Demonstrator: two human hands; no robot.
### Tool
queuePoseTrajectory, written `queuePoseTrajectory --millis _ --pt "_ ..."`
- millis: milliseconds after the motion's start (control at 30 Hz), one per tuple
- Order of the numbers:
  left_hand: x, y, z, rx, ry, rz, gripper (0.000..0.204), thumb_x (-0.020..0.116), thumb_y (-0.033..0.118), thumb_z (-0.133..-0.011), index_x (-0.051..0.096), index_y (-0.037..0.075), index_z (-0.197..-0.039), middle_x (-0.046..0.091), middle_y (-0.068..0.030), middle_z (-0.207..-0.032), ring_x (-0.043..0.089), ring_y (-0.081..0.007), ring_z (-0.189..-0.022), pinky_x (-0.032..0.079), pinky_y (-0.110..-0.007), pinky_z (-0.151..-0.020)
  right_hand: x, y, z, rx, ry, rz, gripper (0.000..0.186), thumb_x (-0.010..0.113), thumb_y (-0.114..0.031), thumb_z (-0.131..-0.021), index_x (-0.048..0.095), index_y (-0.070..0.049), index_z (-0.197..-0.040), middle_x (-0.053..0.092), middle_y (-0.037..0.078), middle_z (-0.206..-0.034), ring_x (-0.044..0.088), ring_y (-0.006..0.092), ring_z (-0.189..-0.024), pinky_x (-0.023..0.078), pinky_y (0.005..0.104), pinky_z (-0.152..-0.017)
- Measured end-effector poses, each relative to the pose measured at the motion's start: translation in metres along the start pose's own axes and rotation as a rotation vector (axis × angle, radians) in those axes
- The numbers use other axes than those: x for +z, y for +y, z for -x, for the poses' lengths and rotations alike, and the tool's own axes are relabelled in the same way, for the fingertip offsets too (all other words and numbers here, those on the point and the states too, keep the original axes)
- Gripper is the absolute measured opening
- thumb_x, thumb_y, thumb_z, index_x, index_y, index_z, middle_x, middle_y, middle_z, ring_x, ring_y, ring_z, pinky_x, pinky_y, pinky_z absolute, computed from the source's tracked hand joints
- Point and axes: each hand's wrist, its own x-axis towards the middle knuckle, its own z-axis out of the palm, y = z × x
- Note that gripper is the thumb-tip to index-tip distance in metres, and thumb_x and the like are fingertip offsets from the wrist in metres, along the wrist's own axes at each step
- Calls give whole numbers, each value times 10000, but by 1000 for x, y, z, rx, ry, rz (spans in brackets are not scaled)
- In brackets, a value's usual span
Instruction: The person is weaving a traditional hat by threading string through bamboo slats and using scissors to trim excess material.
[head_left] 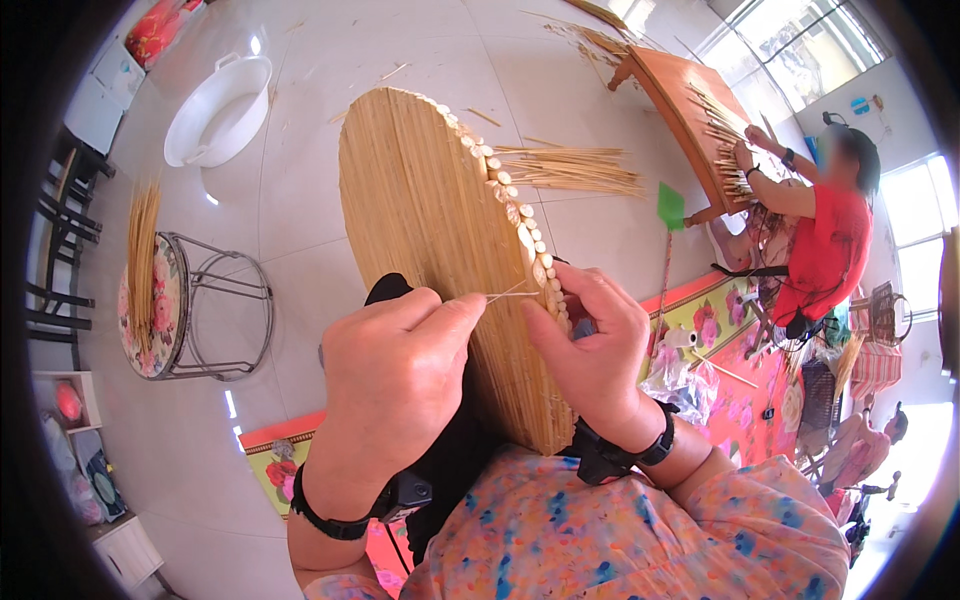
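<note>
A long, flat, oval panel of pale straw or reed [420, 180] stands upright over my lap, its right edge lined with several pale, oval cut ends [513, 212]. My left hand [395, 365] is closed in a pinch on a thin, light cord [508, 294] that runs toward that edge, in front of the panel's lower middle. My right hand [595, 355] grips the panel's right edge, thumb on the face near the cord and fingers round the cut ends. Both wrists wear black straps with small dark devices.
A stool [175, 330] with straw stalks and a white tub [225, 100] are at left. More stalks [590, 170] lie on the floor beyond the panel. At right, a person in red [825, 240] handles stalks at a wooden table [680, 100], with another person [865, 455] farther down.
</note>
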Motion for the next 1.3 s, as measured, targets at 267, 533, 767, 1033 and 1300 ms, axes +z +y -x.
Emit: queuePoseTrajectory --millis 267,533,767,1033,1300 --pt "0 -8 -2 44 -25 -2 240 709 -34 -716 716 64 -935 510 -47 -622 528 -227 -517 401 -341 -457 -1 -5 1 7 -16 -33 324 784 -38 -736 686 9 -1041 638 106 -787 596 204 -597 486 287 -539" --pt "-28 -12 10 -4 -108 -15 276 721 -73 -730 749 47 -976 524 -59 -607 524 -171 -491 396 -292 -461 4 -9 9 -36 -170 -269 425 720 -10 -709 652 24 -1127 631 118 -862 606 224 -631 505 296 -573" --pt "-55 -19 45 -44 -114 -85 254 766 -32 -731 752 55 -970 483 -35 -585 462 -148 -476 340 -262 -448 20 -4 27 -95 -282 -655 515 731 -112 -724 629 53 -1201 603 165 -973 632 268 -792 534 331 -682" --pt "-63 -5 54 -95 -76 -152 250 770 -36 -735 742 38 -972 471 -37 -581 427 -136 -474 310 -257 -448 26 -5 31 -38 -300 -795 544 709 -120 -726 596 34 -1236 573 156 -1042 641 275 -767 552 338 -670" --pt "-57 6 42 -138 -84 -170 259 757 -55 -721 751 17 -969 478 -38 -575 457 -126 -470 321 -252 -447 26 3 31 -28 -318 -809 607 709 -130 -728 565 34 -1294 525 141 -986 590 257 -774 516 324 -640"
